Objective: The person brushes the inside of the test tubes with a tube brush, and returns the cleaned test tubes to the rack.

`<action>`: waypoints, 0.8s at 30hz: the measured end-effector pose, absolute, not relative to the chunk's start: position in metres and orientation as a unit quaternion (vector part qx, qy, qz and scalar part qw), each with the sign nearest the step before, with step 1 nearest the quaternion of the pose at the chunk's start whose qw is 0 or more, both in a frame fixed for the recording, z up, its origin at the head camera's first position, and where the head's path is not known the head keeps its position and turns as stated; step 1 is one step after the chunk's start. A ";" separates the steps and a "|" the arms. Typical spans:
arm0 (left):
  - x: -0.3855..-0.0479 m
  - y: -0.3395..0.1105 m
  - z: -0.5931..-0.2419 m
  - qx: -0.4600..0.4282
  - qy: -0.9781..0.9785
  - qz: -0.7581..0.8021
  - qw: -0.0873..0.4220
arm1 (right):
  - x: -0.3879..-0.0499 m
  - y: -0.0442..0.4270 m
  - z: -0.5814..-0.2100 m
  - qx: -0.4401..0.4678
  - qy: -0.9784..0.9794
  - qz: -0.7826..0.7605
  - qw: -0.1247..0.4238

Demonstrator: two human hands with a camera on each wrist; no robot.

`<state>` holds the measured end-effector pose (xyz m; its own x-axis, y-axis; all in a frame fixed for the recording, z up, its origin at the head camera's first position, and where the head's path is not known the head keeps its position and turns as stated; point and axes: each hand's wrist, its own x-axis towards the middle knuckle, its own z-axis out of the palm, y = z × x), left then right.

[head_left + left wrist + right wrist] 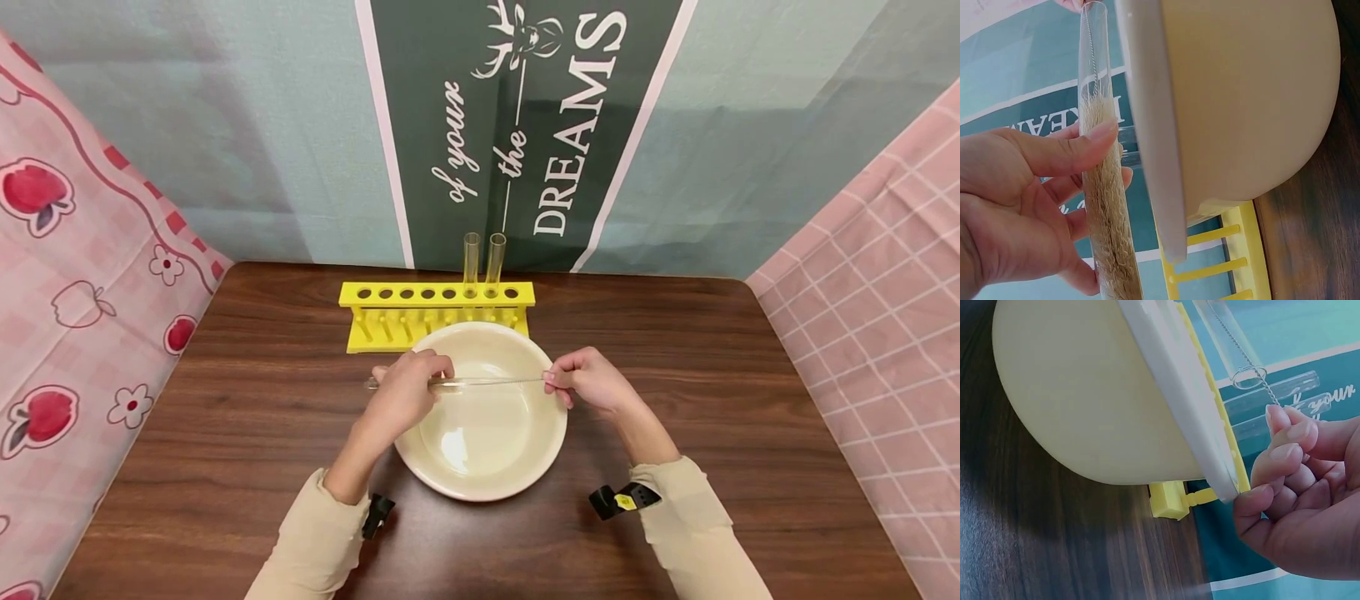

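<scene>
Over the cream bowl [480, 467], my left hand [408, 387] grips a clear glass test tube [1094, 56], thumb on one side and fingers on the other. Inside the tube sits the bristle head of a test tube brush [1110, 219]. The brush's twisted wire handle [1229, 334] comes out of the tube mouth. My right hand [592, 382] pinches that wire between thumb and fingertips, close to the bowl's right rim. In the head view the tube lies roughly level, and the left hand covers part of it.
Behind the bowl stands a yellow test tube rack [352, 293] with two upright glass tubes [471, 265] in its right part; the bowl hides some of its base. Patterned cloths [300, 150] hang around the brown wooden table [225, 467].
</scene>
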<state>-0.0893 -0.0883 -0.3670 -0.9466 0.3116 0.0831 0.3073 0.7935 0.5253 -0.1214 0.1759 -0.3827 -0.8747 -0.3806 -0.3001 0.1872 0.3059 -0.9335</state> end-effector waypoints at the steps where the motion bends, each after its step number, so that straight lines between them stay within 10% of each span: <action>1: -0.089 -0.088 -0.367 0.162 0.947 0.277 0.003 | -0.121 0.176 -0.383 -0.059 0.773 -0.583 0.242; 24: -0.094 -0.091 -0.364 0.142 0.944 0.291 0.057 | -0.125 0.184 -0.386 -0.099 0.782 -0.562 0.252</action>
